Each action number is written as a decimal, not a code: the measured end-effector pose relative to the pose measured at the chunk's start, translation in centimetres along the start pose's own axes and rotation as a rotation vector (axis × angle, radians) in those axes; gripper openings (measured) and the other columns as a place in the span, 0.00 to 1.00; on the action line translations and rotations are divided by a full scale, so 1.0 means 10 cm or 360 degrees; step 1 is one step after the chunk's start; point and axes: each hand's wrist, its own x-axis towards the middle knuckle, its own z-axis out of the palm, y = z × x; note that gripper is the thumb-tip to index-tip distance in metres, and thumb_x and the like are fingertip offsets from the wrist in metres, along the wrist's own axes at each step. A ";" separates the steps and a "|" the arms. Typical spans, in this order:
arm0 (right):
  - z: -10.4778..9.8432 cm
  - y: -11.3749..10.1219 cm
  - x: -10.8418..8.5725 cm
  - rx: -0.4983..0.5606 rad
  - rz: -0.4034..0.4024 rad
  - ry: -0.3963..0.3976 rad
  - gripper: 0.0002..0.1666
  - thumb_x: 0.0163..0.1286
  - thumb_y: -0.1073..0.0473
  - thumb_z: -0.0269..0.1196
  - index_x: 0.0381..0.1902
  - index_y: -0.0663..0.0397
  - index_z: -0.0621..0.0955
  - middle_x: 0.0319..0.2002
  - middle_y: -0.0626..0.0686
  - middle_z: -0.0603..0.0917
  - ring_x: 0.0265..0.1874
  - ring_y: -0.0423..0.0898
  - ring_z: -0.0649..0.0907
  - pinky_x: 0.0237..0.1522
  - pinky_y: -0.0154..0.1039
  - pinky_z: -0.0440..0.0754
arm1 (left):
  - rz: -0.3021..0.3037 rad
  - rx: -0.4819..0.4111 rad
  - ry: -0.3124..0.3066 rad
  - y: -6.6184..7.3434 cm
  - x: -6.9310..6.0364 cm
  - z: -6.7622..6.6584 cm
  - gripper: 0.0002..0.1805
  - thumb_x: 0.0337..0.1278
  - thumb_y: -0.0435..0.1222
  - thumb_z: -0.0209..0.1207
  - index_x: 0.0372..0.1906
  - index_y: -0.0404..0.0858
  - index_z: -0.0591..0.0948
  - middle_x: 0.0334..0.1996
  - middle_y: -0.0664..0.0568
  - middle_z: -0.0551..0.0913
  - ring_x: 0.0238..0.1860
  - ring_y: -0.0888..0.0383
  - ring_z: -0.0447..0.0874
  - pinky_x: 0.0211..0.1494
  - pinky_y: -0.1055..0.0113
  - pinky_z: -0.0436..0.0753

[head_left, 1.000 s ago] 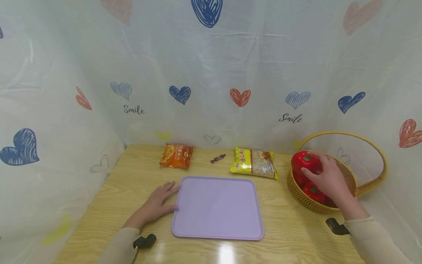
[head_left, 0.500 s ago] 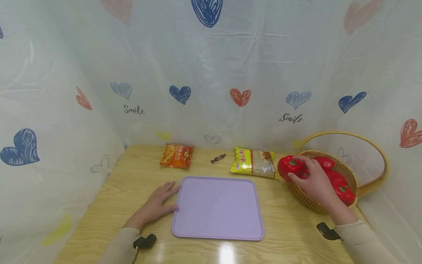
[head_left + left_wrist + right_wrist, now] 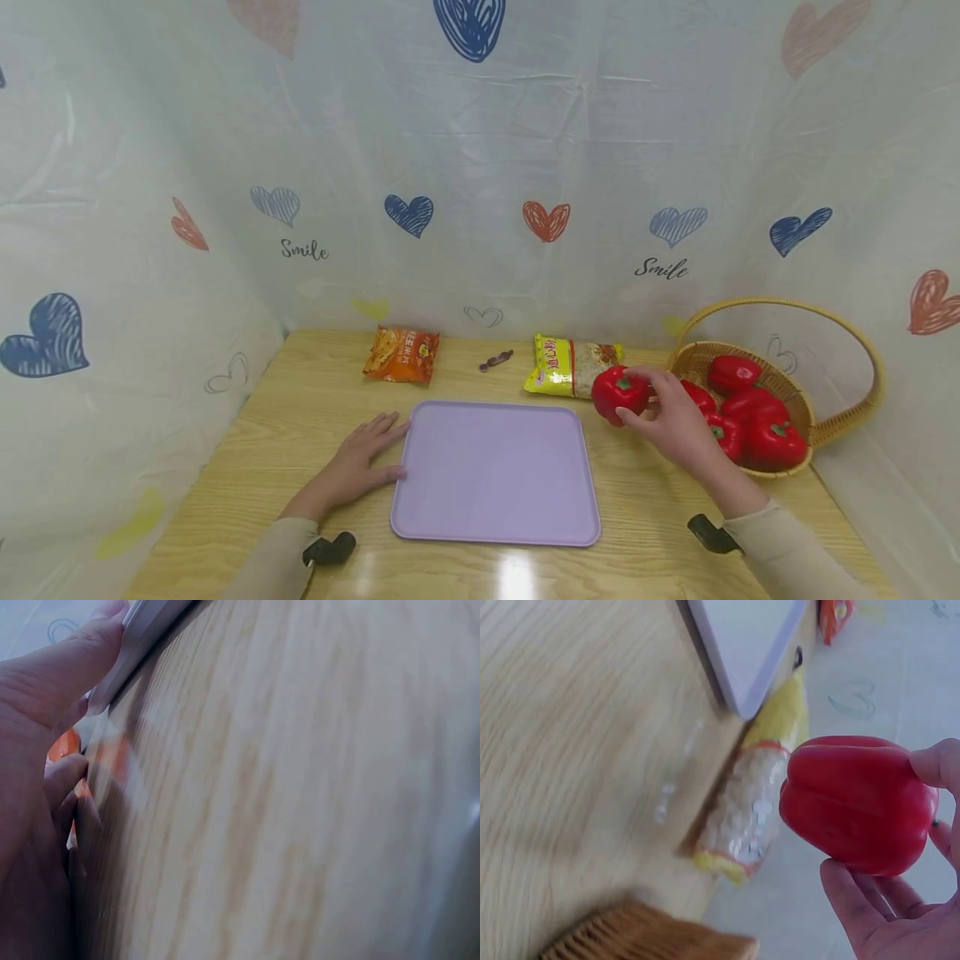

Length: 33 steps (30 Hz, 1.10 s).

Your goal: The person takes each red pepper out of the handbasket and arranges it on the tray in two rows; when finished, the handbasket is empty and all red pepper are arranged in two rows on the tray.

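Observation:
My right hand [image 3: 671, 421] holds a red bell pepper [image 3: 620, 393] between thumb and fingers, in the air between the wicker basket and the tray. The right wrist view shows the same bell pepper [image 3: 859, 804] up close, clear of the table. On the left, my left hand [image 3: 351, 468] rests on the table with fingers spread, its thumb and a fingertip touching the left edge of the lilac tray [image 3: 495, 471]. That tray's edge [image 3: 142, 649] also appears beside the thumb in the left wrist view. Several more red bell peppers [image 3: 756, 408] lie in the wicker basket [image 3: 798, 392].
Along the back of the table [image 3: 300, 392] lie an orange snack bag [image 3: 402, 354], a small wrapped candy [image 3: 496, 360] and a yellow pasta bag [image 3: 558, 367], partly covered by the held pepper. The basket's tall handle [image 3: 862, 350] arches at the right. A heart-print curtain [image 3: 480, 150] encloses the table.
My right hand has lifted the bell pepper out of the basket and carried it left, to in front of the pasta bag. The left hand and tray have stayed put.

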 end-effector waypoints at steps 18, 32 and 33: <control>0.56 -0.28 0.03 0.0167 -0.0106 -0.0076 0.36 0.59 0.58 0.77 0.64 0.49 0.74 0.54 0.58 0.77 0.52 0.57 0.82 0.51 0.55 0.87 | 0.0005 0.0004 0.0012 0.00 0.00 0.00 0.41 0.62 0.53 0.66 0.75 0.40 0.69 0.76 0.35 0.61 0.78 0.33 0.51 0.78 0.36 0.47; 0.87 -0.55 0.05 0.0212 -0.0130 -0.0119 0.35 0.58 0.58 0.78 0.62 0.45 0.76 0.55 0.54 0.77 0.52 0.54 0.83 0.50 0.51 0.87 | -0.0007 0.0010 0.0001 -0.03 0.00 0.02 0.41 0.62 0.54 0.65 0.76 0.41 0.68 0.78 0.38 0.60 0.79 0.36 0.50 0.79 0.37 0.45; 0.89 -0.57 0.06 0.0221 -0.0131 -0.0120 0.36 0.58 0.59 0.78 0.62 0.45 0.76 0.55 0.53 0.77 0.52 0.53 0.83 0.51 0.51 0.87 | -0.0006 0.0004 0.0001 -0.02 0.00 0.02 0.41 0.62 0.54 0.65 0.76 0.41 0.68 0.78 0.38 0.60 0.79 0.36 0.49 0.79 0.37 0.45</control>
